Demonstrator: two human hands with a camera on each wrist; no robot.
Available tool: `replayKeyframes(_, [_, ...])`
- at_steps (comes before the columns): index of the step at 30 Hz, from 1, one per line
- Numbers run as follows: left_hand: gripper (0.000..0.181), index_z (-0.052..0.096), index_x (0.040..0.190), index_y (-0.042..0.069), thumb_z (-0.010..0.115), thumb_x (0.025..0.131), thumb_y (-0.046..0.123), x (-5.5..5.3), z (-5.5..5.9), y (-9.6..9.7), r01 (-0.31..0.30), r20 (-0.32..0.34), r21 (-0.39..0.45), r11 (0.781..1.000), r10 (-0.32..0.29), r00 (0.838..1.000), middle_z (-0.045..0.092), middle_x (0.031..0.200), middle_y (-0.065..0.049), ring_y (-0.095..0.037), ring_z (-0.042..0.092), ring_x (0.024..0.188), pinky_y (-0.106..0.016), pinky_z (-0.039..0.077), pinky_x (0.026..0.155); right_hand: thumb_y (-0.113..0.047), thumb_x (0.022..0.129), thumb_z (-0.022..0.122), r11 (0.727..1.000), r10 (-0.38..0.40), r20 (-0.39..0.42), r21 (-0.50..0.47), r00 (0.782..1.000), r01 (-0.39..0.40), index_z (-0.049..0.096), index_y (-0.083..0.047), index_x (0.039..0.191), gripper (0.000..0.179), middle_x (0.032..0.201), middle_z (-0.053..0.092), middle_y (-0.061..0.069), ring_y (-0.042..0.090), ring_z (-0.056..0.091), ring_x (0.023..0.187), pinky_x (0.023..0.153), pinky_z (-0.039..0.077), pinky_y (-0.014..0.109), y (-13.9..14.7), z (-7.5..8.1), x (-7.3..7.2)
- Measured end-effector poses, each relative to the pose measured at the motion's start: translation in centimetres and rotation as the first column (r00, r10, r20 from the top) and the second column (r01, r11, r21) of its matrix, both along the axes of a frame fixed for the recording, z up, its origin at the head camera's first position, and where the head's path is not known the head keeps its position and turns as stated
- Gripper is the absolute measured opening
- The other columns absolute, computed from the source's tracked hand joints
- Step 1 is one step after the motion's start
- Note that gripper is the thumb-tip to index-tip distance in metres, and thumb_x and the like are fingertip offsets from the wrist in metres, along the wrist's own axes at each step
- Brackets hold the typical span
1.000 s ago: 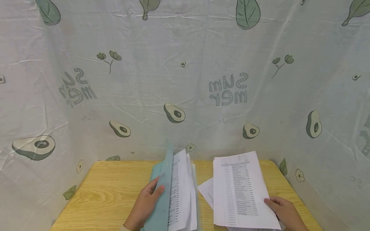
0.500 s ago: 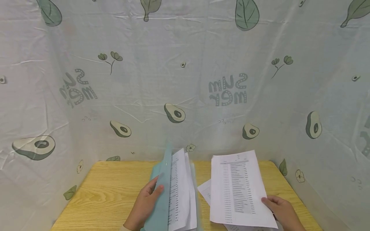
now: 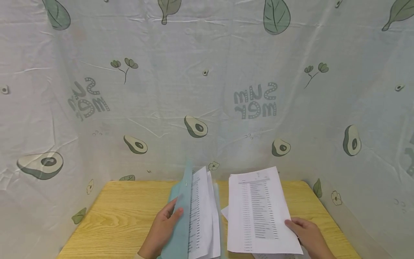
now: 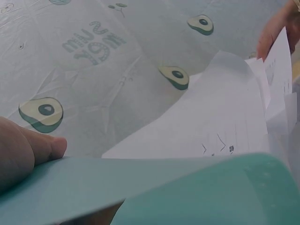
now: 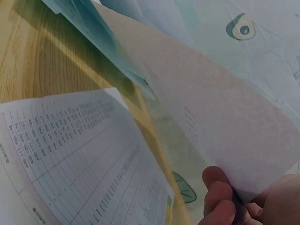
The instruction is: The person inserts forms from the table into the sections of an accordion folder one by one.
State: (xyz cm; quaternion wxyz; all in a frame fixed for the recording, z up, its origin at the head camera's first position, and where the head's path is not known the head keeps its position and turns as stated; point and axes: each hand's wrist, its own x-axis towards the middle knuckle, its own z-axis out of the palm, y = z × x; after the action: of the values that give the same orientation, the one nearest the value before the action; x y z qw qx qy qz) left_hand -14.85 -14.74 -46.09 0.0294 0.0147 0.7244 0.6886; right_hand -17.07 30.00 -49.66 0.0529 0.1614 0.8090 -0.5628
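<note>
My left hand (image 3: 161, 226) grips the cover of a pale blue-green folder (image 3: 179, 233), thumb on one side and fingers on the other. Standing partly open, the folder holds several printed papers (image 3: 200, 216); their lower ends run out of the head view. On the right, my right hand (image 3: 307, 233) pinches a printed sheet of paper (image 3: 255, 212) by its lower right edge. That sheet is raised and tilted, its back (image 5: 234, 117) facing the right wrist camera. Below it, a second printed sheet (image 5: 84, 159) lies on the table, mostly hidden in the head view.
The wooden table (image 3: 129, 212) has rounded far corners. A pale curtain (image 3: 161, 90) printed with avocados and leaves hangs behind it and along both sides.
My right hand has carried the printed sheet leftward, closer to the folder, covering more of the sheet on the table. The left hand and folder have hardly moved.
</note>
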Motion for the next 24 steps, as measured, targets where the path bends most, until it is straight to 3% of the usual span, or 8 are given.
replayKeyframes(9, [0.059,0.041,0.159,0.011,0.058,0.107,0.033,-0.2,0.0,0.1,0.009,0.004,-0.004,1.000,-0.009,1.000,0.040,0.162,-0.016,-0.027,0.053,0.128,-0.033,0.057,0.087,-0.034,0.101,0.067,1.000,0.016,-0.018,-0.016,1.000,-0.016,0.061,0.012,0.130,0.055,0.100,0.076,0.010,0.023,0.070,0.084,0.070,0.058,0.036,-1.6,0.9,0.4])
replayKeyframes(17, [0.058,0.040,0.159,0.011,0.057,0.107,0.032,-0.2,0.0,0.1,0.019,0.002,0.022,1.000,-0.019,1.000,0.042,0.160,-0.017,-0.024,0.062,0.117,-0.034,0.059,0.084,-0.023,0.103,0.064,1.000,0.027,-0.050,-0.011,0.998,-0.027,0.068,0.010,0.119,0.037,0.095,0.075,0.010,0.024,0.069,0.078,0.065,0.057,0.036,-3.7,1.7,1.1])
replayKeyframes(24, [0.059,0.040,0.159,0.011,0.057,0.107,0.032,-0.2,0.1,0.0,0.018,0.005,0.032,0.999,-0.018,1.000,0.044,0.159,-0.018,-0.023,0.063,0.115,-0.033,0.059,0.083,-0.024,0.103,0.065,0.999,0.042,-0.050,-0.029,0.998,-0.044,0.070,0.007,0.114,0.034,0.091,0.076,0.009,0.024,0.070,0.076,0.063,0.058,0.036,-4.7,1.9,1.3])
